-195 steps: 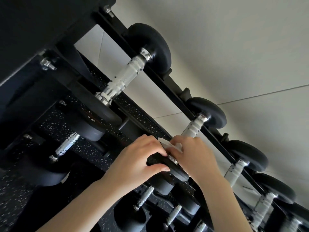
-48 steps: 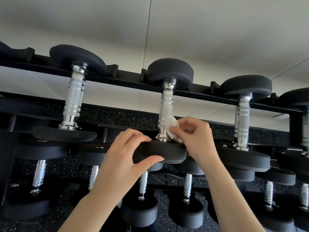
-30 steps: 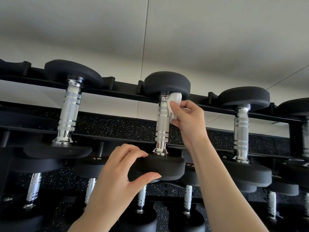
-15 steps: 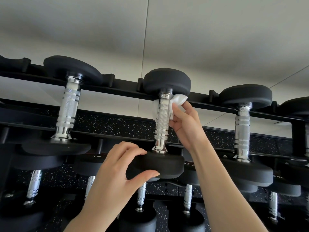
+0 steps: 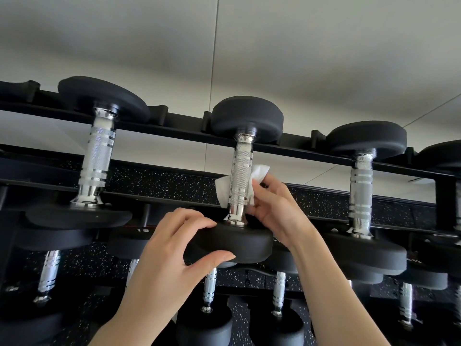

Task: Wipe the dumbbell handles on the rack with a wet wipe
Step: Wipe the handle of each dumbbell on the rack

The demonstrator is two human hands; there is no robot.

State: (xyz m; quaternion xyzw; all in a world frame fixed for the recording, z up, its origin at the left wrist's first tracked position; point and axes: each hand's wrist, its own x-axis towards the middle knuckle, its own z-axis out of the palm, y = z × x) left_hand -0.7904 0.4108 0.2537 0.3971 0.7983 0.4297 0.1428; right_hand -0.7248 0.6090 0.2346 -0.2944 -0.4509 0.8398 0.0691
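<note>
the wet wipe (image 5: 259, 174) was largely hidden behind the handle (image 5: 240, 182) of the middle dumbbell (image 5: 232, 243), white edges showing on both sides. it was pinched against the handle by the curled right hand (image 5: 277, 211). just below, the dumbbell's near head was clasped between the left hand (image 5: 172, 260)'s thumb and bent fingers. three dumbbells were counted whole on the upper rack (image 5: 174, 128); a fourth was cut off at the right edge. lower rows were partly obscured.

"15" on lower dumbbell head (image 5: 129, 242)
</note>
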